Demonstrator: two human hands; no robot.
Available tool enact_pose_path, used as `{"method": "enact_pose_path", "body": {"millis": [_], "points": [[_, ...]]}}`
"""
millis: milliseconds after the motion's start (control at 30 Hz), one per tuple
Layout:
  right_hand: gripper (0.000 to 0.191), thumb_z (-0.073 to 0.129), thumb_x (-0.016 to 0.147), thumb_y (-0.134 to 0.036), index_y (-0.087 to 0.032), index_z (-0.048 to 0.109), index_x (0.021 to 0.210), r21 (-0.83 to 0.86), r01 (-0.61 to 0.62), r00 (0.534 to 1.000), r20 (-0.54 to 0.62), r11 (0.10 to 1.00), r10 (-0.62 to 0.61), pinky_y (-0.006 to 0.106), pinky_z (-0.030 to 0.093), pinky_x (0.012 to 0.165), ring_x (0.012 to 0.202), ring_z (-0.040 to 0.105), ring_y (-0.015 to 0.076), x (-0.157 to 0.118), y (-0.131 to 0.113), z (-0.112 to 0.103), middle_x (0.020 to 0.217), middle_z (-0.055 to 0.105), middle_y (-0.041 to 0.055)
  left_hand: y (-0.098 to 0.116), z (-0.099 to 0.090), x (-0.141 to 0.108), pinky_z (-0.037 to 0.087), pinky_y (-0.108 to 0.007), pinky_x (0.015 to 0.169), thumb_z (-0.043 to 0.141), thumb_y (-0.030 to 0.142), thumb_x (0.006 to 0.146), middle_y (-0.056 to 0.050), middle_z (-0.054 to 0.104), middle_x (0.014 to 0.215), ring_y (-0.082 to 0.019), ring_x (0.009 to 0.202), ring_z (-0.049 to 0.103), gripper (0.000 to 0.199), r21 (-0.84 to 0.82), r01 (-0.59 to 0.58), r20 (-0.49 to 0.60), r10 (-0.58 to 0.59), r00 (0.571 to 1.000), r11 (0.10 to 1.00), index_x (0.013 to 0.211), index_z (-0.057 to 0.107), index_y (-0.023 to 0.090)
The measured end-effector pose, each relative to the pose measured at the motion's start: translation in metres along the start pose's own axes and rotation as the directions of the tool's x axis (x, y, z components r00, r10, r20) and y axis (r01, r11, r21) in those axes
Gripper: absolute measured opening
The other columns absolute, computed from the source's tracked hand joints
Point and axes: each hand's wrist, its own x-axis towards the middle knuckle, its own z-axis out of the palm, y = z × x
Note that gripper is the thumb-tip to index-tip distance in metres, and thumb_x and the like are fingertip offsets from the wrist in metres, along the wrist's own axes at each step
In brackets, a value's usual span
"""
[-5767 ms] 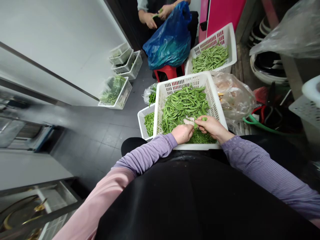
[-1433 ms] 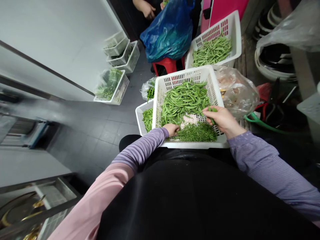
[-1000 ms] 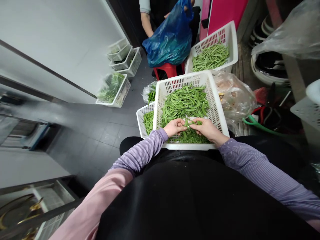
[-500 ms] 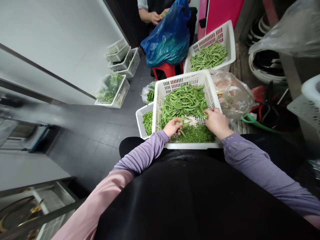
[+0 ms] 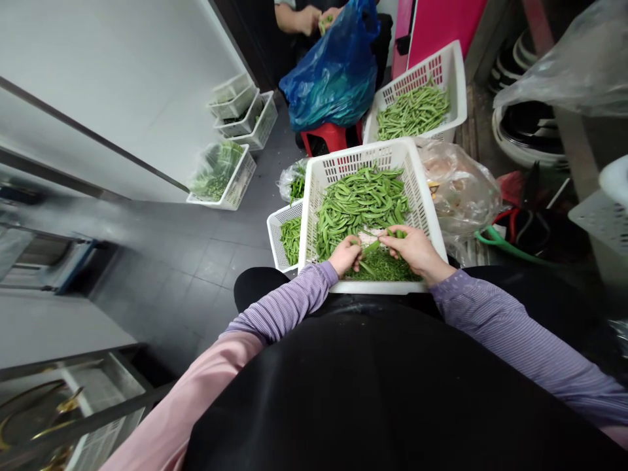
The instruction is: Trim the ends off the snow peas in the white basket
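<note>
A white slotted basket rests at my lap, with a heap of flat green pods in its far part and thin green trimmings along its near side. My left hand, at the near left inside the basket, is closed on green pods. Close beside it on the right, my right hand pinches green pods between thumb and fingers. One pod spans the small gap between the two hands.
Beyond the basket, a blue bag sits on a red stool before another person's hands. Around it are a basket of green beans, a small basket, a clear bag and scissors.
My right hand has moved left from the basket's right side to beside my left hand, bringing pods with it. My left hand has shifted slightly. The other person's hands have moved a little.
</note>
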Motion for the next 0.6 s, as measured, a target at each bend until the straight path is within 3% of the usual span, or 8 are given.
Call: {"method": "enact_pose_path", "body": {"millis": [67, 133, 200, 267, 367, 467, 600], "points": [[0.027, 0.068, 0.057, -0.038, -0.016, 0.061, 0.072, -0.179, 0.098, 0.991, -0.075, 0.979, -0.113, 0.021, 0.026, 0.039, 0.038, 0.036, 0.0073, 0.003, -0.001, -0.004, 0.044, 0.045, -0.0055, 0.001, -0.004, 0.004, 0.023, -0.014, 0.033, 0.037, 0.007, 0.070, 0.010, 0.029, 0.045, -0.004, 0.032, 0.030, 0.014, -0.089, 0.070, -0.079, -0.077, 0.994, 0.994, 0.072, 0.031, 0.019], [0.023, 0.066, 0.060, -0.036, -0.016, 0.062, 0.071, -0.254, 0.126, 0.983, -0.096, 0.959, -0.154, 0.022, 0.025, 0.038, 0.038, 0.034, 0.0071, 0.006, -0.001, -0.006, 0.043, 0.044, -0.0055, 0.004, -0.006, 0.006, 0.020, -0.014, 0.033, 0.038, 0.008, 0.067, 0.010, 0.027, 0.045, -0.003, 0.033, 0.028, 0.014, -0.138, 0.037, -0.115, -0.053, 0.992, 0.990, 0.071, 0.031, 0.019], [0.025, 0.067, 0.059, -0.036, -0.016, 0.061, 0.073, -0.147, 0.062, 0.992, -0.102, 0.987, -0.077, 0.021, 0.025, 0.037, 0.037, 0.036, 0.0072, 0.006, 0.001, -0.004, 0.045, 0.045, -0.0054, 0.010, -0.005, 0.005, 0.022, -0.014, 0.034, 0.040, 0.009, 0.066, 0.010, 0.028, 0.046, -0.003, 0.035, 0.029, 0.014, -0.139, -0.057, -0.090, 0.045, 0.995, 0.989, 0.070, 0.031, 0.019], [0.030, 0.072, 0.055, -0.038, -0.017, 0.057, 0.071, 0.080, -0.056, 0.996, -0.061, 0.995, 0.061, 0.020, 0.025, 0.035, 0.037, 0.037, 0.0068, 0.005, 0.001, -0.001, 0.048, 0.046, -0.0057, 0.016, -0.002, 0.003, 0.025, -0.014, 0.036, 0.040, 0.010, 0.066, 0.009, 0.031, 0.047, -0.004, 0.037, 0.031, 0.014, -0.100, -0.163, -0.061, 0.157, 0.986, 0.982, 0.071, 0.032, 0.019], [0.042, 0.079, 0.045, -0.040, -0.017, 0.048, 0.062, 0.381, -0.196, 0.981, 0.093, 0.904, 0.173, 0.018, 0.024, 0.034, 0.038, 0.037, 0.0049, 0.002, -0.001, 0.002, 0.051, 0.045, -0.0063, 0.017, 0.005, -0.003, 0.028, -0.015, 0.040, 0.041, 0.009, 0.068, 0.010, 0.033, 0.049, -0.004, 0.039, 0.033, 0.013, 0.055, -0.265, -0.065, 0.269, 0.961, 0.963, 0.073, 0.033, 0.019], [0.046, 0.080, 0.042, -0.044, -0.016, 0.048, 0.061, 0.481, -0.175, 0.983, 0.125, 0.859, 0.130, 0.018, 0.028, 0.035, 0.041, 0.039, 0.0041, -0.001, -0.004, 0.005, 0.057, 0.050, -0.0043, 0.010, 0.010, -0.005, 0.027, -0.017, 0.045, 0.044, 0.009, 0.068, 0.010, 0.030, 0.049, -0.004, 0.042, 0.031, 0.013, 0.273, -0.331, -0.075, 0.363, 0.929, 0.903, 0.071, 0.036, 0.019], [0.042, 0.077, 0.048, -0.046, -0.016, 0.050, 0.060, 0.439, -0.074, 0.995, 0.099, 0.895, 0.033, 0.019, 0.031, 0.037, 0.040, 0.040, 0.0053, -0.004, -0.002, 0.010, 0.050, 0.047, -0.0052, 0.001, 0.014, -0.003, 0.025, -0.019, 0.049, 0.049, 0.008, 0.066, 0.010, 0.028, 0.048, -0.005, 0.045, 0.028, 0.016, 0.478, -0.314, -0.102, 0.407, 0.908, 0.820, 0.066, 0.037, 0.018]]}}
